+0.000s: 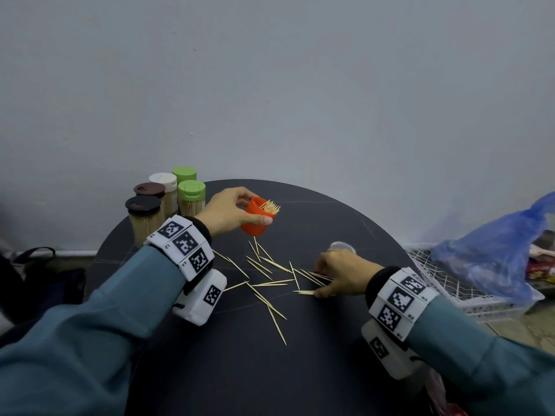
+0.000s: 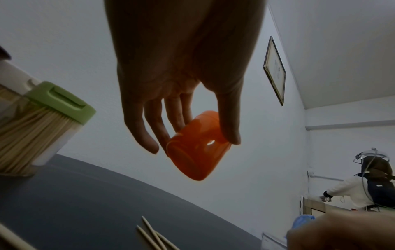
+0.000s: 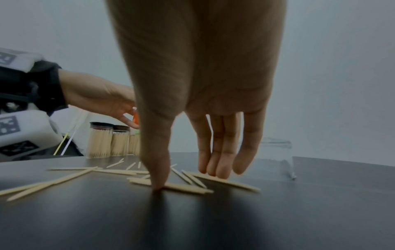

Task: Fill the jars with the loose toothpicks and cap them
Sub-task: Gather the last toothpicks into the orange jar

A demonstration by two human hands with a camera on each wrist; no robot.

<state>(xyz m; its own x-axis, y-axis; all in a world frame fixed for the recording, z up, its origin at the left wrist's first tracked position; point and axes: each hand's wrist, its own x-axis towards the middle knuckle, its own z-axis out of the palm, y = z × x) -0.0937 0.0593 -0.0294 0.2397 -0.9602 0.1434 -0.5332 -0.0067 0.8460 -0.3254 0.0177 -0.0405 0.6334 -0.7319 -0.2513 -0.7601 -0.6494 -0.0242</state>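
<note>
The left hand (image 1: 228, 213) grips an orange jar (image 1: 256, 219) between thumb and fingers, held tilted above the table (image 1: 330, 370), toothpick tips (image 1: 271, 207) poking from its mouth. The right hand (image 1: 342, 273) is down on the table, fingers nearly straight, thumb (image 3: 157, 177) and fingertips (image 3: 220, 170) pressing on loose toothpicks (image 1: 264, 276) that lie scattered between the two hands. A clear lid (image 1: 342, 247) sits just beyond the right hand. Five capped, full jars (image 1: 163, 202) stand behind the left wrist.
</note>
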